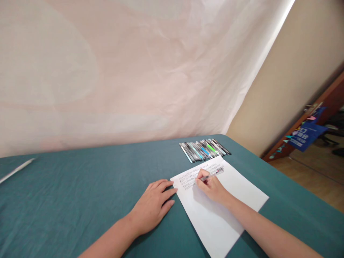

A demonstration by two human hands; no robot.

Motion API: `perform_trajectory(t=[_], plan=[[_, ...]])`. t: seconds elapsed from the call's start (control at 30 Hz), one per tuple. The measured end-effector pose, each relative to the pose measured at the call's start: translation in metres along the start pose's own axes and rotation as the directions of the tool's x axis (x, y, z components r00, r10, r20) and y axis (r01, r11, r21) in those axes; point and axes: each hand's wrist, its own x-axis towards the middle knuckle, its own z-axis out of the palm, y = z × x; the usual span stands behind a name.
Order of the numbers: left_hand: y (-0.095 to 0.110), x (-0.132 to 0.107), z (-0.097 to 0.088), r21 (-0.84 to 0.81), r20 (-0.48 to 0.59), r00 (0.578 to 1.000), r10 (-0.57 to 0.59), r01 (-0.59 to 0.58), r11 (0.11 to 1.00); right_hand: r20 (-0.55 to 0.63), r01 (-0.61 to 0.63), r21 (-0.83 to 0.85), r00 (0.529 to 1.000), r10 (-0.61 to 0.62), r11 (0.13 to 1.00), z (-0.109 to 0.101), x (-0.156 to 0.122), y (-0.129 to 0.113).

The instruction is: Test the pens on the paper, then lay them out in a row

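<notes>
A white sheet of paper (pixel 215 222) lies at a slant on the table, with several lines of small handwriting across its upper part. My right hand (pixel 212 186) rests on the sheet, fingers closed round a pen (pixel 215 173) with a clear barrel. The pen's tip is hidden by the fingers, near the written lines. My left hand (pixel 154 204) lies flat on the cloth, fingers apart, its fingertips at the sheet's left edge. Just beyond the paper's top edge is a row of several pens (pixel 204 149), side by side, with blue, green, black and clear barrels.
A dark green cloth covers the table (pixel 80 200). At the far left lies a thin white stick-like object (pixel 17 171). A pale hanging sheet (pixel 134 71) stands behind the table. Beyond the right edge are a wooden door (pixel 285 148) and a blue bag-like item (pixel 307 136).
</notes>
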Motion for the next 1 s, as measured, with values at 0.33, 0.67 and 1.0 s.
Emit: perform_trajectory(t=[0.33, 0.67, 1.0], plan=[[-0.0007, -0.0007, -0.0006, 0.002, 0.014, 1.000, -0.003, 0.003, 1.000, -0.008, -0.004, -0.028, 1.000, 0.004, 1.000, -0.0007, -0.0009, -0.0031], [0.0003, -0.0015, -0.0009, -0.019, -0.002, 1.000, 0.003, -0.003, 1.000, -0.044, -0.026, -0.013, 0.999, 0.026, 1.000, -0.0005, -0.0008, -0.0030], [-0.0006, -0.0012, -0.0008, -0.011, -0.002, 1.000, 0.001, -0.001, 1.000, -0.066, -0.043, -0.010, 0.997, 0.042, 0.999, 0.0010, 0.0001, 0.0020]])
